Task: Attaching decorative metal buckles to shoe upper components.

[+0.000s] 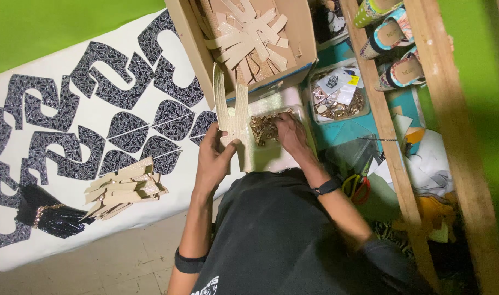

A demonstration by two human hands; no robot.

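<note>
My left hand (214, 158) grips a beige U-shaped shoe-upper piece (227, 109) by its base, holding it upright over the edge of the white table. My right hand (290, 134) reaches into a clear plastic tray (271, 158), its fingers among a heap of small gold metal ornaments (265, 127). Whether the fingers pinch one ornament is hidden. Just beyond both hands stands a cardboard box (298, 38) filled with several more beige cut pieces (249, 35).
A stack of beige pieces (124, 191) lies on the white sheet (58, 246) with black patterned cut-outs (96, 109) and a black tassel (47, 216). A second tray of small parts (337, 93), red scissors (358, 188), and a wooden rack with sandals (391, 38) are at right.
</note>
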